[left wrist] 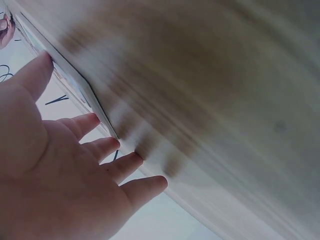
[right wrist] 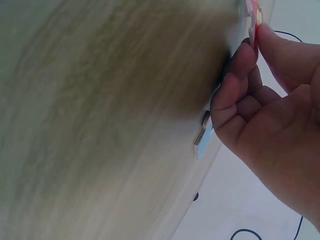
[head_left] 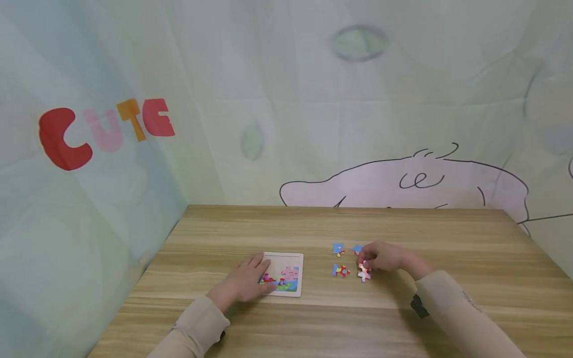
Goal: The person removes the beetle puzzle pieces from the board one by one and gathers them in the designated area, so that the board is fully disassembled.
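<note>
A shallow puzzle tray point(head_left: 279, 259) with a pale rim lies on the table, its lower part filled with pieces, including a pink pig's face point(head_left: 290, 273). My left hand point(head_left: 245, 279) lies over the tray's left edge, fingers straight and spread; the left wrist view shows its fingertips beside the tray's rim. To the right of the tray, my right hand point(head_left: 388, 256) pinches a pink, white and red puzzle piece point(head_left: 364, 273) between thumb and fingers. That piece point(right wrist: 254, 22) stands tilted in the right wrist view. Its other fingers are curled.
Three loose puzzle pieces lie near the right hand: a blue-topped one point(head_left: 338, 248), a blue one point(head_left: 356, 249) partly beside the fingers, and a red and blue one point(head_left: 341, 270). A printed curtain point(head_left: 250, 164) hangs behind the wooden table point(head_left: 250, 223).
</note>
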Action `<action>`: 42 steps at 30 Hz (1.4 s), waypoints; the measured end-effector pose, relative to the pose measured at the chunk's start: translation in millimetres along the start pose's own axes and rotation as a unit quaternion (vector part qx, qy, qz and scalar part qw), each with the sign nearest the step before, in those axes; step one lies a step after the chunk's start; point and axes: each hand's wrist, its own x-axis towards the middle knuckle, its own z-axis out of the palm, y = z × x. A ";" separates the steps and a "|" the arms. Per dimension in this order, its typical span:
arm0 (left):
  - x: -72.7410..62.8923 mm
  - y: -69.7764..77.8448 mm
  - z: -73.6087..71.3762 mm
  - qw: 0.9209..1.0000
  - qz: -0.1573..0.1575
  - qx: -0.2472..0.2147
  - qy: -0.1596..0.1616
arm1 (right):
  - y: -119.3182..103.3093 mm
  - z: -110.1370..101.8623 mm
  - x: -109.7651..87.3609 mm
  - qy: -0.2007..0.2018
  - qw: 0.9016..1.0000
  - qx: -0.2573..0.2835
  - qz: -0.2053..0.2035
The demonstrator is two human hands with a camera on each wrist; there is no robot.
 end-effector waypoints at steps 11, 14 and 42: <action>-1.3 1.3 -1.0 1.000 0.002 0.000 0.002 | 4.3 1.4 2.9 0.014 1.000 -0.001 0.009; -1.0 0.9 -0.3 1.000 0.005 0.000 0.002 | 2.2 -0.6 3.1 0.024 1.000 -0.001 0.002; -2.9 2.4 -2.8 1.000 0.007 -0.013 0.009 | -93.8 14.3 51.6 0.021 0.990 -0.025 -0.134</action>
